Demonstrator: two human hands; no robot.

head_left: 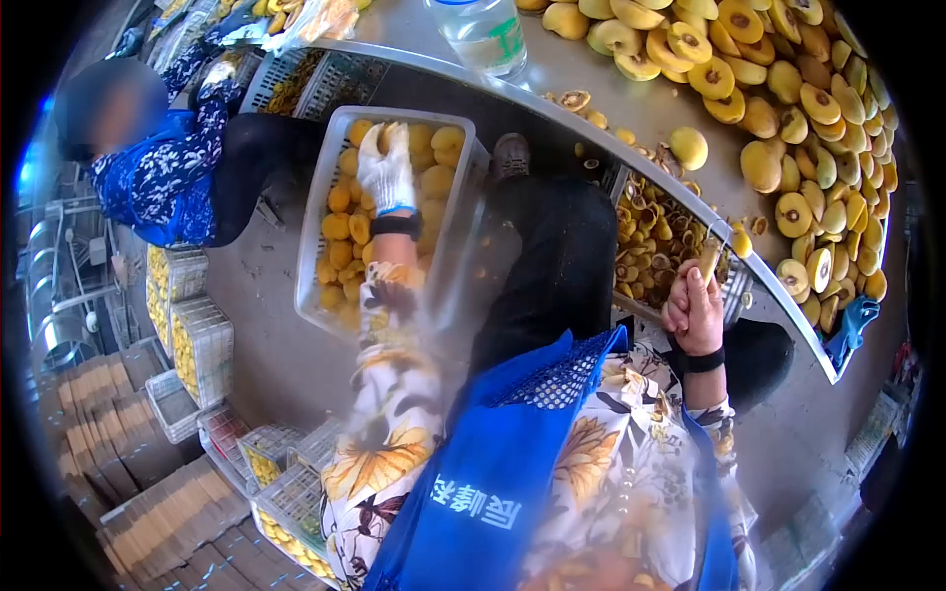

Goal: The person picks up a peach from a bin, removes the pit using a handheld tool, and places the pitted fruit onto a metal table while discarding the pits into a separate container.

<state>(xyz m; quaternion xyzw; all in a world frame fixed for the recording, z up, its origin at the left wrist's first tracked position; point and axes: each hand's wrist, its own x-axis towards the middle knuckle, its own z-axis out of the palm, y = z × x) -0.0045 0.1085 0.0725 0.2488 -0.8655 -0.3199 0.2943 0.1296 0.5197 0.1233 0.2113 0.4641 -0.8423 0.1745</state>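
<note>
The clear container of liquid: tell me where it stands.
In the head view, the clear container stands at the top, just right of centre, on the metal table near its edge, left of the heap of yellow fruit.

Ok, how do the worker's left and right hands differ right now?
Covering: the left hand wears a white glove, while the right hand is ungloved.
Grip: the right hand is closed around a tan-handled tool; the left hand shows no tool, though what lies under its fingers can't be told.
Place: the left hand is over yellow-orange fruit in the white crate; the right hand is near the metal table.
Shared: a black band on each wrist.
</note>
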